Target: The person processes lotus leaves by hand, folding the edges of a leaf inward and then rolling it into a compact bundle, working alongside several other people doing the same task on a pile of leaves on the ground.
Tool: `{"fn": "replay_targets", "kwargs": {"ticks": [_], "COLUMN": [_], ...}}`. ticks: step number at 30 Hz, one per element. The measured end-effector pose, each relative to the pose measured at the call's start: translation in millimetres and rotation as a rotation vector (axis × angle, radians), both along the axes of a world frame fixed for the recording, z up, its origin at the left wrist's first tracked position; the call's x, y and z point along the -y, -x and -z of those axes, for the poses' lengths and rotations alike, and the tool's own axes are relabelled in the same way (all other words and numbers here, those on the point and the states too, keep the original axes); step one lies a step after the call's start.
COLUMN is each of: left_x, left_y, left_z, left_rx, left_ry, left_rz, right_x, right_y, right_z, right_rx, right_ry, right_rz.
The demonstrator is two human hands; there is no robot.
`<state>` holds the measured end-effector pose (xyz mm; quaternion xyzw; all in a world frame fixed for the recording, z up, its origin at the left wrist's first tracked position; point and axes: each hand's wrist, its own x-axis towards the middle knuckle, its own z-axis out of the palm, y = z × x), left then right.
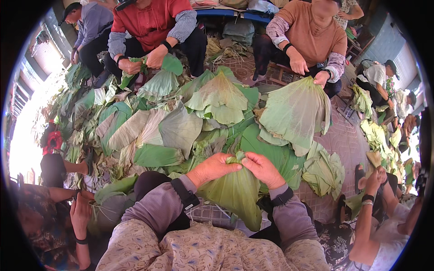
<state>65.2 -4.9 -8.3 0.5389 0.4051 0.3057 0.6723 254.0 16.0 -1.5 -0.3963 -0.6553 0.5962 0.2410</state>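
Note:
A large yellow-green lotus leaf [233,194] hangs folded in front of my lap, its gathered top pinched between both my hands. My left hand [213,169] is closed on the left side of the bunched tip. My right hand [262,170] is closed on the right side, thumb and fingers pressed to the same tip. A small curl of leaf shows between the thumbs. Whether more than one leaf is in the bundle, I cannot tell. Just beyond my hands lies a wide bright green leaf [260,143].
A big pile of green and dried lotus leaves [174,128] spreads ahead and left. A leaf bundle [323,170] lies at right on the paved floor [344,147]. Two people [151,22] [316,34] sit opposite, handling leaves. Others work close at both sides.

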Motion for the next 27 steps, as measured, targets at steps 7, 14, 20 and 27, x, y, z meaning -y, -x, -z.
{"fn": "replay_targets", "kwargs": {"ticks": [7,14,20,27], "left_x": [-2.2,5.3,0.6,-8.8], "left_y": [-1.2,-10.4,1.2,21.5], "left_z": [-13.0,-4.0,12.6,9.0], "left_rx": [-0.200,-0.223,-0.082,0.142], "left_ry": [-0.230,-0.680,-0.201,0.012], "left_rz": [-0.026,-0.225,-0.260,-0.546], "right_x": [-1.8,11.5,4.3,-12.5], "right_y": [3.7,17.9,0.6,-40.0], "right_z": [-18.1,5.9,4.2,11.5], "right_rx": [0.056,-0.484,-0.257,-0.345], "right_ry": [-0.114,0.467,0.295,0.288], "right_rz": [-0.003,0.308,0.036,0.459]}}
